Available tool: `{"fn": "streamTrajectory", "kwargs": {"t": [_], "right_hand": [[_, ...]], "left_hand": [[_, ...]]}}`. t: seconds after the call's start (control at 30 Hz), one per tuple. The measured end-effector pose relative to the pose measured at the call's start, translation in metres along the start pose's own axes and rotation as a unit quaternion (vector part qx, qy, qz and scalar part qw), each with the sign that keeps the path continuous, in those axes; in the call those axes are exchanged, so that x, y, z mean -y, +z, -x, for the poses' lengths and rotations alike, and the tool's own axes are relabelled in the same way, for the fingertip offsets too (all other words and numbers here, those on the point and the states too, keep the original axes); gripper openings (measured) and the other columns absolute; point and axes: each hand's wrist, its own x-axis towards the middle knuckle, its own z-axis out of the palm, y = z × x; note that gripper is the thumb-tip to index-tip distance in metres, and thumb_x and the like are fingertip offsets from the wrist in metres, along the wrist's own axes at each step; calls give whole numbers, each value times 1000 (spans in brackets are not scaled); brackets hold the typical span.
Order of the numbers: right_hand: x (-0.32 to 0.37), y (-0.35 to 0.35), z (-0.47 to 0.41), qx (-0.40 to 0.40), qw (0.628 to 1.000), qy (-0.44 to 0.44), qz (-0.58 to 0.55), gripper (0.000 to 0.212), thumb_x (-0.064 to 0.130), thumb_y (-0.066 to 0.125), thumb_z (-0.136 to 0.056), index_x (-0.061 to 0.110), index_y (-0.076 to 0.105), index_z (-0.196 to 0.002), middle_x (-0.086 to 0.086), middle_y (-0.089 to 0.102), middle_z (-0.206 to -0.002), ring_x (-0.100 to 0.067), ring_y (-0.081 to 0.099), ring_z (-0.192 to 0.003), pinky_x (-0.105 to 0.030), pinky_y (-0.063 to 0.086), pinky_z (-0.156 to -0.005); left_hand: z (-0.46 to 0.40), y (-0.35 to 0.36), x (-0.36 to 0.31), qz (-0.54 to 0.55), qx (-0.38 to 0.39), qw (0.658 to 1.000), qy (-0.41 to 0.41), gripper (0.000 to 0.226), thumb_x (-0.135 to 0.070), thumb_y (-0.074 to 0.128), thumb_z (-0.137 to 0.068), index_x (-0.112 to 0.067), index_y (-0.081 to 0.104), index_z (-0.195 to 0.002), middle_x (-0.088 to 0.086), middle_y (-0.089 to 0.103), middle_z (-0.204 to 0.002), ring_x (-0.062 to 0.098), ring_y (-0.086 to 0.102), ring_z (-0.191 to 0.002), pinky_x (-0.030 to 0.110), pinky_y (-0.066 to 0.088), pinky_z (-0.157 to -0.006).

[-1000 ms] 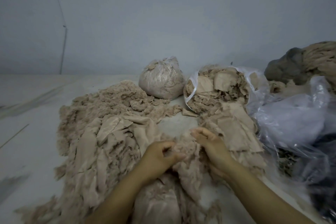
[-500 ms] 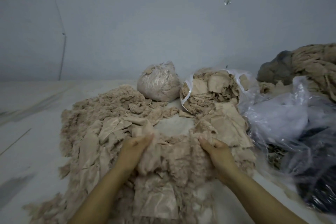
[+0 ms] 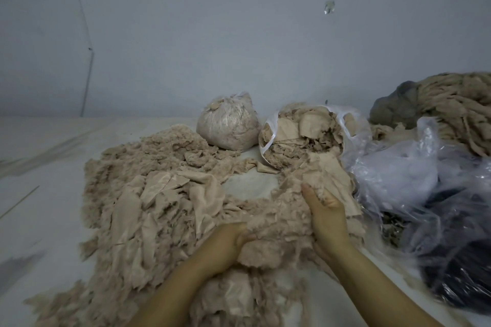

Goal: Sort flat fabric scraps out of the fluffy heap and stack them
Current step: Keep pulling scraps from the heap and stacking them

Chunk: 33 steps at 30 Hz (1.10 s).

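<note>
On the pale floor [image 3: 47, 194], both hands clutch a beige fluffy clump [image 3: 276, 223]: left hand [image 3: 225, 244] curled underneath, right hand [image 3: 325, 210] gripping its side. Sorting step; next, tease out flat beige fabric scraps [image 3: 159, 194], lying stacked just left.

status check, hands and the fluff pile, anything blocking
Left hand and right hand both gripping one fluffy clump. Flat scraps lie left of it, half buried in fluff. Plastic bags crowd the right side.
</note>
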Motion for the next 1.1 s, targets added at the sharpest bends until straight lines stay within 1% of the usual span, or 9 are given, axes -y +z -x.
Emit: {"fn": "streamTrajectory", "kwargs": {"t": [0.1,0.23,0.37,0.47,0.6,0.77,0.87,0.97,1.1], "right_hand": [[-2,-11,-8,-55,998,20,-16,17,22,64,-90,8,72,-88,-10,75,-88,-23,72,-84,-35,59,-72],[7,-26,-22,-122,992,0,-35,9,22,61,-93,16,68,-93,0,72,-94,-12,69,-84,-24,56,-72],[3,-18,-18,-46,990,-70,117,10,22,62,-92,20,67,-84,20,69,-68,9,62,-67,-6,46,-61],[-14,1,2,54,957,-127,256,6,21,63,-91,20,65,-85,9,69,-76,4,60,-70,-9,43,-64],[-44,16,39,240,858,-213,401,47,13,55,-92,26,45,-137,17,56,-122,9,52,-106,-3,36,-89],[-46,-2,44,89,962,-109,232,27,25,64,-90,44,56,-109,18,66,-99,3,62,-87,-9,46,-70],[-46,2,38,156,972,108,140,32,33,69,-83,23,61,-112,2,64,-109,-10,63,-94,-25,50,-84],[-49,9,41,183,972,122,84,35,24,66,-86,-8,62,-100,-15,63,-83,-22,56,-73,-31,46,-68],[-53,3,43,200,971,81,99,14,16,63,-90,6,63,-80,4,51,-51,-8,40,-43,-16,30,-42]], "left_hand": [[-3,-12,-3,-31,-21,999,11,39,-48,47,-87,-37,47,-50,-19,53,-54,-8,48,-57,10,34,-57],[2,-24,18,-86,-22,995,-40,40,-40,47,-96,-17,47,-64,-6,48,-65,9,45,-63,27,34,-63],[7,-19,5,-89,-40,995,-34,30,-44,56,-90,-24,49,-69,-4,53,-73,9,48,-67,23,37,-62],[6,-8,-32,172,-101,978,-62,36,-58,60,-78,-24,67,-91,0,71,-96,4,65,-83,15,49,-72],[3,5,-47,559,-41,812,-163,26,-20,63,-81,-1,64,-99,13,71,-84,23,69,-76,31,58,-62],[3,-12,-32,654,-95,716,-226,25,-6,46,-94,10,61,-107,26,67,-101,33,66,-85,42,56,-76],[3,-16,-35,700,-64,680,-210,27,-13,51,-91,7,67,-101,25,69,-100,34,69,-85,44,57,-77],[0,-14,-40,654,-95,722,-204,26,-13,63,-83,7,67,-99,26,68,-100,34,67,-87,44,56,-79],[-7,-14,-36,612,-209,735,-204,16,-8,55,-92,5,64,-92,17,70,-80,24,69,-70,33,58,-64]]}}
